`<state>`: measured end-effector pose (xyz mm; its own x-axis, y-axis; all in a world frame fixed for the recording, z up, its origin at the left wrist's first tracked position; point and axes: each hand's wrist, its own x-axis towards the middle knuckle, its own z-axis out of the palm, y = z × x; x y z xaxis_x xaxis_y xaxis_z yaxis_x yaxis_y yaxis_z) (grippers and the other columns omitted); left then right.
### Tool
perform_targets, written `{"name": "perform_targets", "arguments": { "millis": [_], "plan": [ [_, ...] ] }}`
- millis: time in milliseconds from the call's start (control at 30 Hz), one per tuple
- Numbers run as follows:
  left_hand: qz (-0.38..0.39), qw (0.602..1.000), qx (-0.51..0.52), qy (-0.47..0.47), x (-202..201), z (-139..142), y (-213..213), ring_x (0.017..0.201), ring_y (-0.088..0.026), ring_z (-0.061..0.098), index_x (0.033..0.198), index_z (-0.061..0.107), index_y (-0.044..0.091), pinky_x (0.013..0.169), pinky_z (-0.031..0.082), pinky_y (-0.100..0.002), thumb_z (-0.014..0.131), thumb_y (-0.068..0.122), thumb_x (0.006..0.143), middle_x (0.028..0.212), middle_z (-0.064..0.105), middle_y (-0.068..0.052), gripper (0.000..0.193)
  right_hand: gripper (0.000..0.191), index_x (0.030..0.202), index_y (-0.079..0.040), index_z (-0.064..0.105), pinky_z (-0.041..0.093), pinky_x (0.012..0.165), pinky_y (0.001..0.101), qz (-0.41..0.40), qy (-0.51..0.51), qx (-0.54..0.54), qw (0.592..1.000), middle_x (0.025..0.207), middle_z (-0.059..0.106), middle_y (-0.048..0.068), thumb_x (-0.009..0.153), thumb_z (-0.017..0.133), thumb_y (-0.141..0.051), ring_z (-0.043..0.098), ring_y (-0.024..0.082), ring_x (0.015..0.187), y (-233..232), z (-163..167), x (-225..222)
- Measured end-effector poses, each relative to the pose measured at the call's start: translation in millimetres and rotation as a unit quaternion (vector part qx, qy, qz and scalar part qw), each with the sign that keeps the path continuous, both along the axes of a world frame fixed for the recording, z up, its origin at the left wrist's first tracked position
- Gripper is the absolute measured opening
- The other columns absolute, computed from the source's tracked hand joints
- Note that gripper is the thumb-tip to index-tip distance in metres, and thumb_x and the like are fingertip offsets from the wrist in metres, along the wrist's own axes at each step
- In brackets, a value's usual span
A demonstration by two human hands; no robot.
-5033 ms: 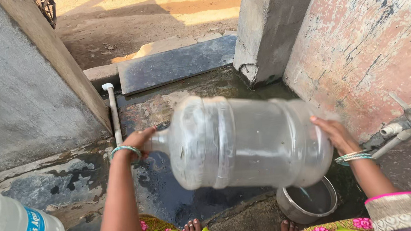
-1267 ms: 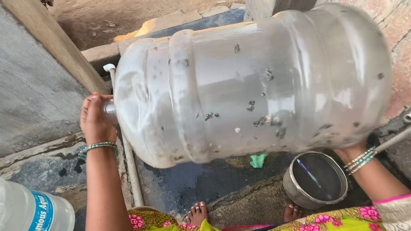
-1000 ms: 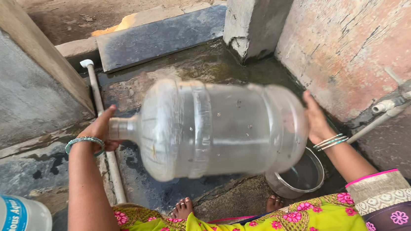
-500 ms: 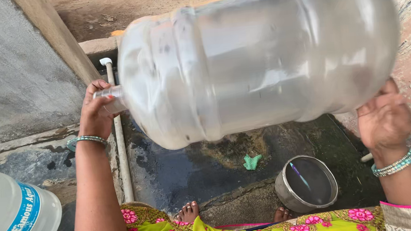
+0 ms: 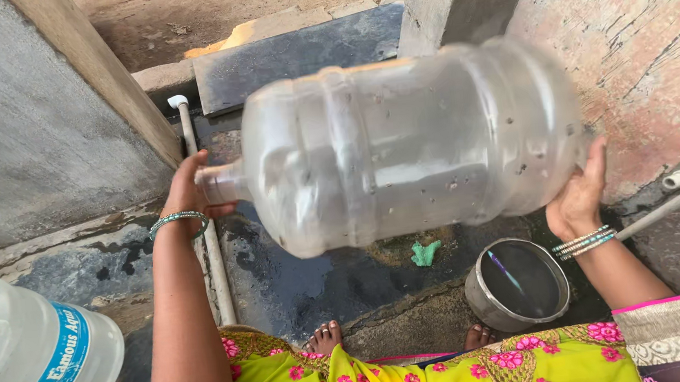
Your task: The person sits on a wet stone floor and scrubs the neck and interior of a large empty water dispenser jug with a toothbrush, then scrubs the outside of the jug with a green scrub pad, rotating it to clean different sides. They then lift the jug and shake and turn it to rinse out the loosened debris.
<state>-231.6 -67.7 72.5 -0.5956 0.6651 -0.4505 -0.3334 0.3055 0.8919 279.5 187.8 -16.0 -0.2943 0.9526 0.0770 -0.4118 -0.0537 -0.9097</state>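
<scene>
The jug (image 5: 410,144) is held in the air between both hands, its long axis lying nearly level, left to right, neck to the left and base to the right. The left hand (image 5: 188,188) is closed around the neck, covering the mouth. The right hand (image 5: 576,195) is open, palm pressed flat to the base. Below stand a pot (image 5: 518,282) and wet floor (image 5: 323,274); a second jug (image 5: 27,358) lies near left.
</scene>
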Motion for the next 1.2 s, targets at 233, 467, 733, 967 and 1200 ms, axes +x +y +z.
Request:
{"name": "perform_targets", "arguments": {
  "millis": [233,467,733,967,1200],
  "plan": [
    [-0.126,0.931,-0.322,0.113,1,-12,-11,0.047,-0.013,0.05,0.098,0.064,0.005,0.045,0.046,-0.028,0.062,0.074,0.086,0.069,0.058,-0.006,0.07,0.071,0.142,-0.011,0.059,0.043,0.105,0.0343,0.19,-0.424,-0.095,0.88,0.134,0.067,0.008,0.089,0.057,-0.06,0.062,0.018,0.122,16,-57,-8],
    [-0.112,0.979,-0.093,0.142,-3,6,-21,0.075,-0.018,0.063,0.11,0.061,0.016,0.064,0.059,-0.028,0.065,0.054,0.088,0.095,0.069,-0.009,0.044,0.058,0.129,0.005,0.062,0.047,0.098,0.0436,0.068,-0.279,0.113,0.951,0.121,0.066,0.022,0.093,0.071,-0.039,0.063,0.027,0.108,15,2,17],
    [0.02,0.91,0.412,-0.044,-1,-5,-2,0.11,-0.022,0.067,0.125,0.058,0.011,0.09,0.061,-0.038,0.057,0.03,0.1,0.121,0.068,-0.007,0.031,0.054,0.139,-0.001,0.052,0.044,0.113,0.0405,0.037,0.129,0.202,0.97,0.138,0.061,0.012,0.111,0.05,-0.047,0.058,0.023,0.125,-21,70,9],
    [0.128,0.947,0.293,-0.015,-9,-15,0,0.102,-0.018,0.072,0.125,0.068,0.007,0.088,0.06,-0.034,0.057,0.031,0.104,0.119,0.072,-0.007,0.033,0.068,0.143,-0.004,0.052,0.047,0.109,0.0431,-0.001,0.006,0.109,0.994,0.137,0.063,0.013,0.107,0.04,-0.06,0.062,0.024,0.122,-18,15,-12],
    [-0.08,0.986,-0.128,0.066,-4,7,-15,0.056,-0.02,0.062,0.098,0.069,0.006,0.055,0.052,-0.034,0.038,0.075,0.091,0.074,0.067,-0.013,0.077,0.083,0.148,-0.006,0.052,0.05,0.104,0.0457,0.045,-0.096,-0.079,0.991,0.136,0.065,0.014,0.103,0.03,-0.073,0.067,0.024,0.119,3,-17,-10]
  ]
}}
